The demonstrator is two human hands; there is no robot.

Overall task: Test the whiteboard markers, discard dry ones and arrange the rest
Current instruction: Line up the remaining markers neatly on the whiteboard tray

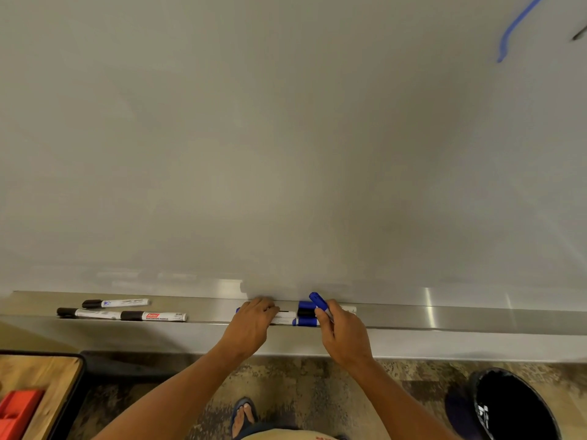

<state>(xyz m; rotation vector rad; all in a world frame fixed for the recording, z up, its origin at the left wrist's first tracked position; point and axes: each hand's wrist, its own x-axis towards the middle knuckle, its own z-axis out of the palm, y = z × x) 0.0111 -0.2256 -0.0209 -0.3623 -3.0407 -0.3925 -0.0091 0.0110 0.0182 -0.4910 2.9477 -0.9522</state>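
A large whiteboard [286,138] fills the view, with a metal tray [444,319] along its bottom edge. My right hand [341,331] grips a blue-capped marker [319,302], cap pointing up and left. My left hand [251,322] rests curled over a group of markers [297,317] with blue and black caps lying in the tray's middle. Three black-capped markers [127,309] lie at the tray's left. A blue stroke [514,27] and a short dark mark [579,34] sit at the board's top right.
A black bin [514,408] stands on the floor at lower right. A wooden table edge [41,389] with a red box [17,411] on it is at lower left. My sandalled foot [243,414] shows below.
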